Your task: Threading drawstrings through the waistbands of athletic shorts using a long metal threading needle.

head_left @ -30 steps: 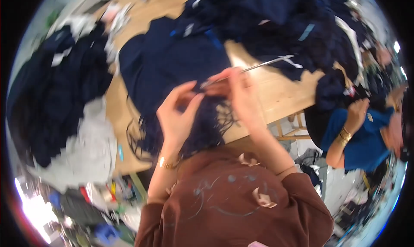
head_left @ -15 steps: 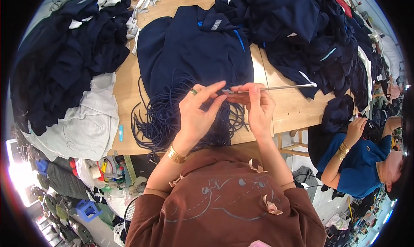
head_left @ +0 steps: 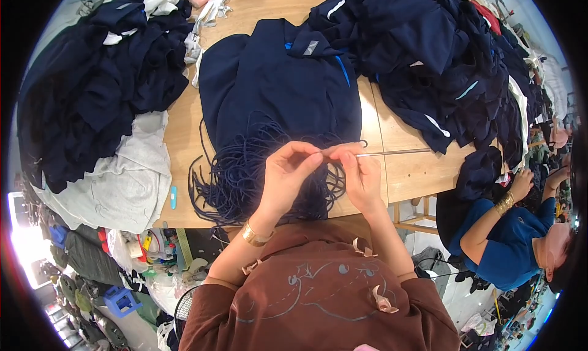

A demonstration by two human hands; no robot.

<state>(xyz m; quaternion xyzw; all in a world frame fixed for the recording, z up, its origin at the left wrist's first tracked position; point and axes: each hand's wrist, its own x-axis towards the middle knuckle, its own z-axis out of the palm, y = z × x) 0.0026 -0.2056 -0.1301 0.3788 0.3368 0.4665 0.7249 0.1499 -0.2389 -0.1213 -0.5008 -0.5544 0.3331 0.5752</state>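
A thin metal rod (head_left: pixel 398 152) runs out to the right from my right hand (head_left: pixel 362 182), whose thumb and fingers are closed on it. Above those fingers curls a small dark loop (head_left: pixel 364 143), apparently cord. My left hand (head_left: pixel 285 179) is pinched, its fingertips meeting those of my right hand; what lies in the pinch is hidden. Under both hands spreads a tangled heap of navy cords (head_left: pixel 236 167). It lies on the lower part of a navy garment (head_left: pixel 275 81) with a grey tab and blue trim, flat on the wooden table (head_left: pixel 416 173).
Navy garments pile up on the left (head_left: pixel 79 87) and the far right (head_left: pixel 422 38). Light grey cloth (head_left: pixel 131 179) and a small turquoise tool (head_left: pixel 173 197) lie at the left. A co-worker in a blue shirt (head_left: pixel 490 253) sits at the right.
Both hands have come down and nearer to me, and the fingertips have closed together. The rod has shifted lower and left, with less of it showing beyond my right hand.
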